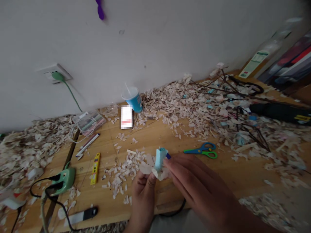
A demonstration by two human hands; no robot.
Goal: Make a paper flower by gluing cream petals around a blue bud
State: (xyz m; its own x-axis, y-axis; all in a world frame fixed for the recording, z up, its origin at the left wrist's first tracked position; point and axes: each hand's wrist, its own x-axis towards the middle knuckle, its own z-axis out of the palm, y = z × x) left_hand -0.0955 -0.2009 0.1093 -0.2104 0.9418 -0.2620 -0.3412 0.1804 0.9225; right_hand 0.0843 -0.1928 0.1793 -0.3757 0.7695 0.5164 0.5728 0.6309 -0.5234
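Observation:
My left hand [143,193] is closed in a pinch on a paper flower with pale, thin petals [146,167]. From the flower's middle stands a rolled strip of light-blue paper [158,160], upright and open at the top. My right hand [198,181] reaches in from the right, fingers pressed together against the side of the roll. A small dark-blue bit [168,156] pokes out at its fingertips; what it belongs to is hidden. Behind that hand lie blue-and-green scissors [202,150] on the wooden table [109,142].
Pale paper petals [170,100] are heaped along the wall and to both sides. A blue cup [135,101], a yellow blade box [95,168], a green power adapter [66,181] with cables and a pen [87,145] lie around. Right are brown twigs [225,89] and a bottle [259,58].

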